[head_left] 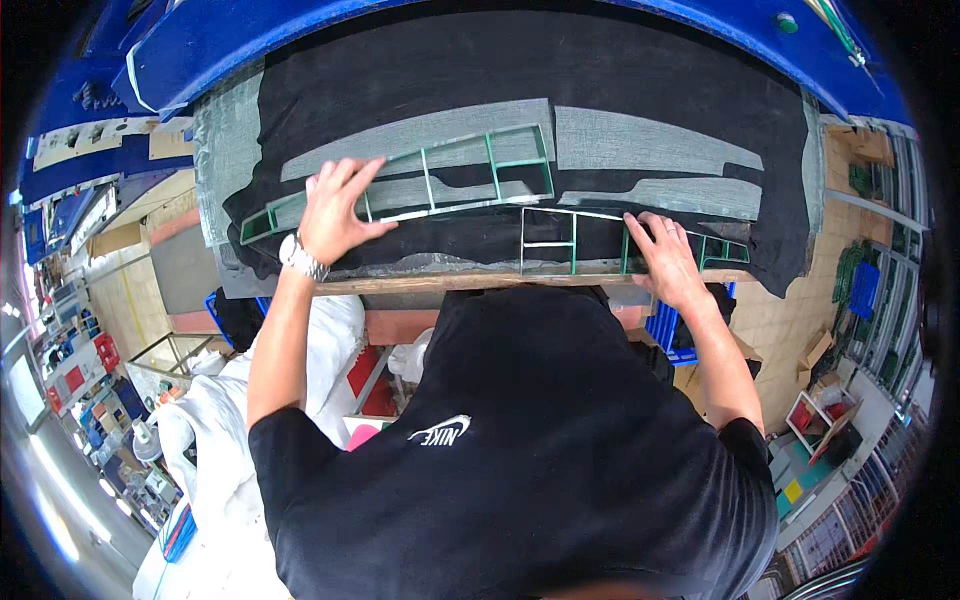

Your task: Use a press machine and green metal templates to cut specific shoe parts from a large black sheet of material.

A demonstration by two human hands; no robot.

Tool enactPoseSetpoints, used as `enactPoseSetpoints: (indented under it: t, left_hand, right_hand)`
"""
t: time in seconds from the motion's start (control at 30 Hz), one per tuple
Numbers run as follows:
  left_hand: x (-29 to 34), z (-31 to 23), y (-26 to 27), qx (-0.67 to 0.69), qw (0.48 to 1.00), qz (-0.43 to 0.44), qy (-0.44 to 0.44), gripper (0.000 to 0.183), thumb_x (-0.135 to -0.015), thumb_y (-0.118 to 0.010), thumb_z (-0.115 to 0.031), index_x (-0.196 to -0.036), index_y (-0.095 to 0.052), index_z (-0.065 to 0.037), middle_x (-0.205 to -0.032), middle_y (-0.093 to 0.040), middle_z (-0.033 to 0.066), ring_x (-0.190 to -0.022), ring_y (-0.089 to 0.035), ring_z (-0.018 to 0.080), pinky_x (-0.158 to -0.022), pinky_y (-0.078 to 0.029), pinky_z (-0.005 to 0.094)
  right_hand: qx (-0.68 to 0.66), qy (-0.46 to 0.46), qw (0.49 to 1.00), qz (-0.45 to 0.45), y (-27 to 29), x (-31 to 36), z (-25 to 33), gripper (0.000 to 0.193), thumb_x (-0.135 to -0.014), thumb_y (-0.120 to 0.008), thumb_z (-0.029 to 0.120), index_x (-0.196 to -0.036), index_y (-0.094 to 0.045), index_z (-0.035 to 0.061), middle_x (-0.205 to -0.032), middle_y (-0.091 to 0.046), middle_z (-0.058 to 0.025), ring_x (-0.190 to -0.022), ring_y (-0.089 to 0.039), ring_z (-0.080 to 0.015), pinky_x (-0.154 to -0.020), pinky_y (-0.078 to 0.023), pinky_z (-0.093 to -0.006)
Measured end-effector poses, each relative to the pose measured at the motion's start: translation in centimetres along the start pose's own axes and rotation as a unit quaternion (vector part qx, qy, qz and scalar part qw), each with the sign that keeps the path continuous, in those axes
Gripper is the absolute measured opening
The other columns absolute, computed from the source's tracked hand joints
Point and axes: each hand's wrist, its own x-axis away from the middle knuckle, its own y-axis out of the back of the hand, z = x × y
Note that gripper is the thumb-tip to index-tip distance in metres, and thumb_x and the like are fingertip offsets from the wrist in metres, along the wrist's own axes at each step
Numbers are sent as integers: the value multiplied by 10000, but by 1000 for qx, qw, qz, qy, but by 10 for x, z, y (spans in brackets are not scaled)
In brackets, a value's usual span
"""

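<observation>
A sheet of black, leather-like material (400, 65) lies over a grey-green board (225, 130). Long curved openings in the sheet bare the board. My left hand (335, 220), with a watch on its wrist, spans a long green metal cutting die (430, 178), thumb on its near edge and fingers toward the far one. This die has crossbars and lies at a slant, its right end farther away. Nearer the front edge, my right hand (668, 258) grips a second green cutting die (575, 243) from above. Its right part is partly hidden under my fingers.
A blue machine beam (480, 15) arches across the far side of the board. A wooden strip (430, 284) runs along the near edge, close to my body. White cloth (230, 430) is heaped at the lower left, and blue crates (675, 335) stand below the board.
</observation>
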Motion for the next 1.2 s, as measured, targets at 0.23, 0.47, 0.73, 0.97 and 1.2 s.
enactPoseSetpoints:
  t: [0.23,0.47,0.73,0.97,1.2]
  left_hand:
    - [44,-42,-19,132,990,4,-44,990,-570,-943,-254,-1467,-547,-120,-1240,-609,109,-1103,-564,314,-990,-440,425]
    - [26,-100,-52,98,994,-19,-51,980,-547,-940,-243,-1453,-565,-274,-1284,-591,73,-1168,-531,300,-1011,-374,496]
    - [19,-122,-98,93,990,-46,-96,972,-550,-929,-236,-1445,-555,-308,-1321,-575,72,-1183,-532,300,-1021,-355,538]
    - [30,-124,-113,64,994,-66,-57,960,-526,-923,-211,-1421,-579,-241,-1352,-578,71,-1255,-524,302,-1123,-334,579]
    - [29,-124,-94,24,999,-7,-30,859,-610,-908,-270,-1404,-588,-206,-1373,-552,102,-1319,-495,332,-1157,-283,627]
  right_hand:
    - [-43,35,998,8,0,-4,-17,948,-678,-885,133,-1510,-432,98,-1437,-475,-150,-1318,-481,-363,-1136,-393,-460]
    - [-198,-48,956,-210,13,0,-67,463,-850,-785,161,-1267,-646,14,-1194,-658,-159,-1135,-642,-335,-978,-508,-395]
    - [-181,-62,956,-223,18,2,-73,377,-909,-747,206,-1195,-668,-26,-1224,-656,-196,-1155,-643,-357,-993,-508,-398]
    - [-179,-65,951,-244,-1,-8,-83,338,-890,-761,201,-1143,-688,-11,-1184,-671,-187,-1134,-647,-365,-968,-521,-413]
    - [-171,-196,910,-322,7,-27,-212,356,-892,-749,307,-1104,-736,22,-1043,-728,-181,-985,-709,-326,-887,-554,-400]
